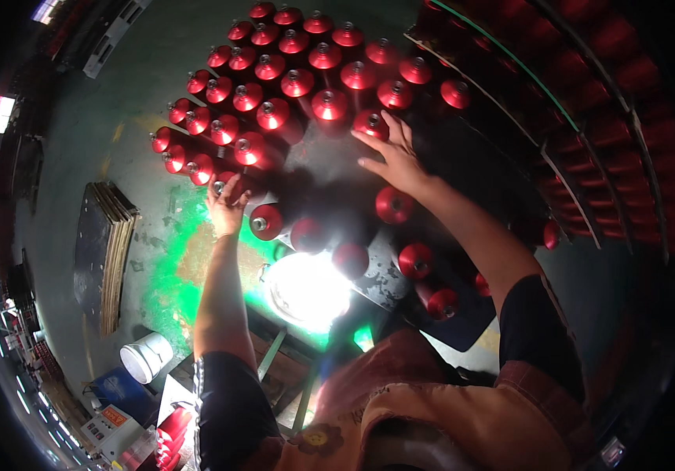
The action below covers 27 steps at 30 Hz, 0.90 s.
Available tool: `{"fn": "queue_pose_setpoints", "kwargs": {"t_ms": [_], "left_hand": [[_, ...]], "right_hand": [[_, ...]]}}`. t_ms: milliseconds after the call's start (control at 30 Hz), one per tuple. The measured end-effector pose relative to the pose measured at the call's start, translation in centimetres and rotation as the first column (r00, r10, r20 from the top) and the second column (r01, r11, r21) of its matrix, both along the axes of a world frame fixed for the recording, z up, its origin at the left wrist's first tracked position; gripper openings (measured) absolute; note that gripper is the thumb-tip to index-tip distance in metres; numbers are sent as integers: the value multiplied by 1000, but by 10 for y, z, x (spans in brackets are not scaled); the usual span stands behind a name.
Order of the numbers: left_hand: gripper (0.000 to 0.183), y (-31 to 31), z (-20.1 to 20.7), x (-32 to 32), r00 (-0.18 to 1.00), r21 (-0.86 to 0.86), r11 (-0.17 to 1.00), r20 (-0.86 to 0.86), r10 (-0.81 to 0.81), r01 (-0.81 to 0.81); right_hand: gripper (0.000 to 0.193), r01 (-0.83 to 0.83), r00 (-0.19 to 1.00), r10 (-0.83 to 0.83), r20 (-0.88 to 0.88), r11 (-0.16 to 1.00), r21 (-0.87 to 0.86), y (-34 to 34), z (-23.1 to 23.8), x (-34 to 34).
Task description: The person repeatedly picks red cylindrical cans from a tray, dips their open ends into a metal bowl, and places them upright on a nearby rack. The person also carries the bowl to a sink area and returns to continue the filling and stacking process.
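Observation:
My left hand (pixel 226 206) curls its fingers round the shoulder of a red metal cylinder (pixel 237 188) with a narrow threaded neck, at the near left end of a dense group. Farther right, my right hand (pixel 397 161) has its fingers about the top of another red cylinder (pixel 370 123), its thumb standing away from it. Many like cylinders (pixel 297 82) stand upright in rows beyond both hands. Nearer me, a few more stand loosely, one red cylinder (pixel 266 222) close to my left wrist and another cylinder (pixel 394 205) under my right forearm.
A dark board (pixel 381 282) lies under the cylinders. A very bright lamp glare (pixel 310 290) whitens the near middle. Racked red cylinders (pixel 604 102) behind bars rise at right. Stacked boards (pixel 106 255), a white bucket (pixel 146 358) and a control box (pixel 114 428) stand at left.

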<state>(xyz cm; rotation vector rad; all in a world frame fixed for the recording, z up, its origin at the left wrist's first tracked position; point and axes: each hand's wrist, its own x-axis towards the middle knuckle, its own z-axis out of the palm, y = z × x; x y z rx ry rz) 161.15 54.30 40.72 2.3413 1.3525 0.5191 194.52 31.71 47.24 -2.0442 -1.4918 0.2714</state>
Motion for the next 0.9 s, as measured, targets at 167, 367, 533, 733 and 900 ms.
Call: {"fn": "queue_pose_setpoints", "kwargs": {"t_ms": [167, 367, 533, 733, 900], "left_hand": [[52, 1, -16, 8, 986, 222, 975, 163, -35, -2], [53, -4, -7, -2, 950, 76, 991, 299, 85, -113], [45, -37, 61, -79, 927, 222, 963, 370, 61, -152], [70, -123, 111, -200, 416, -490, 847, 740, 529, -207], [51, -191, 54, -263, 220, -742, 585, 662, 717, 326]], "right_hand": [[51, 96, 995, -96, -10, 995, -17, 44, -52, 18], [50, 186, 982, -188, 13, 979, 87, 36, -50, 17], [46, 160, 987, -147, -62, 882, 444, 1, 23, 14], [40, 471, 163, 263, -951, 826, 309, -70, 87, -81], [32, 241, -557, 181, -810, 969, 51, -92, 34, -238]]}}
